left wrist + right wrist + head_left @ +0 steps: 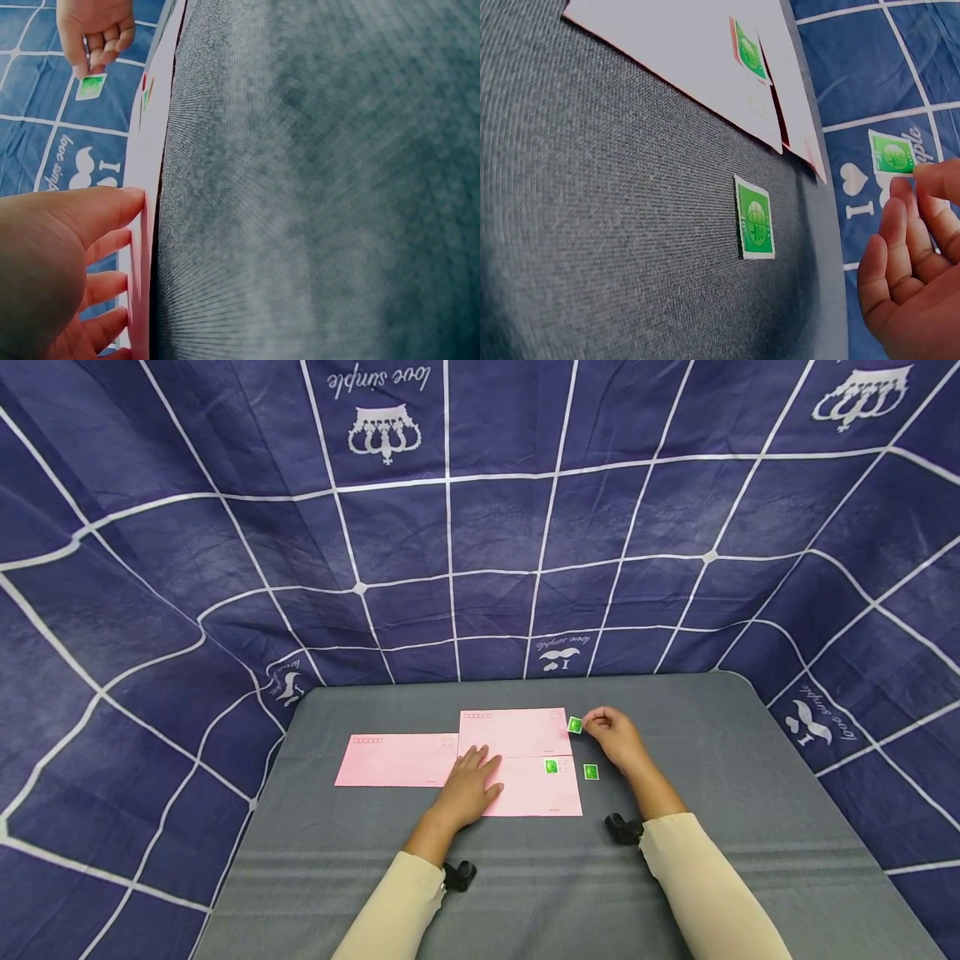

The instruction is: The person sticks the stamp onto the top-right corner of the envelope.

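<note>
Between thumb and fingertip my right hand (615, 739) pinches a green postage stamp (894, 154) by its edge, held up off the table near the far envelope's right side. With fingers spread, my left hand (468, 789) rests on the pink envelopes where they meet. The near envelope (525, 797) carries a green stamp (551, 766) at its upper right, beside printed squares. Behind it lies the far envelope (513, 731), with printed boxes and no stamp on it. A loose green stamp (756, 219) lies on the table right of the near envelope.
Another pink envelope (397, 760) lies to the left, partly behind my left hand. The grey cloth-covered table (525, 893) ends at a blue curtain (495, 527) with white lines, which hangs behind and at both sides.
</note>
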Available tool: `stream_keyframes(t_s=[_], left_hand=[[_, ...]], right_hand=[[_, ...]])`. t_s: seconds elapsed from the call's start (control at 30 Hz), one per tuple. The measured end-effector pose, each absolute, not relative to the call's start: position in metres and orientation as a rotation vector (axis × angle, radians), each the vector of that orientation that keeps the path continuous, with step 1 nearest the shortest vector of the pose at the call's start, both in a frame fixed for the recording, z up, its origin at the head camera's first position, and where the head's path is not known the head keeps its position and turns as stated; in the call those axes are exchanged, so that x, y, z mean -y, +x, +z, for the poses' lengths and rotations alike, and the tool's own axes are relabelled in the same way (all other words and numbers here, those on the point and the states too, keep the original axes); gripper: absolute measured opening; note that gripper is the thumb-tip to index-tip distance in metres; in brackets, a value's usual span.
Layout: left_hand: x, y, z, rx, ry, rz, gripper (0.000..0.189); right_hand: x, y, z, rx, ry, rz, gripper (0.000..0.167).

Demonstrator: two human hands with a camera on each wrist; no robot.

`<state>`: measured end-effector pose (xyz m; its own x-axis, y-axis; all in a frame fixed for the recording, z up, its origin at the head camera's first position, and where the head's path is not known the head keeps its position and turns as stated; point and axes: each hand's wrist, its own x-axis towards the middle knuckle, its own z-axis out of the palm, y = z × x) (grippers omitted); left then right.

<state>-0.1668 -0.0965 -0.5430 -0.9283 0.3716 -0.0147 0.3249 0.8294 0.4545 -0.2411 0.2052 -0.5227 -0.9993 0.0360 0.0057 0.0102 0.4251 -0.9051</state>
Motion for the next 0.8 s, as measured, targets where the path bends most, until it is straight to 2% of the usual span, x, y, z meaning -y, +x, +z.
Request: stream_keyframes(t_s=[0.8], left_hand=[[0.096,-0.166,-0.541,-2.925,0.578,0.663,0.053]], right_hand=[[-0.191,-0.251,-0.529,2.661,-0.025,1.617,0.016]])
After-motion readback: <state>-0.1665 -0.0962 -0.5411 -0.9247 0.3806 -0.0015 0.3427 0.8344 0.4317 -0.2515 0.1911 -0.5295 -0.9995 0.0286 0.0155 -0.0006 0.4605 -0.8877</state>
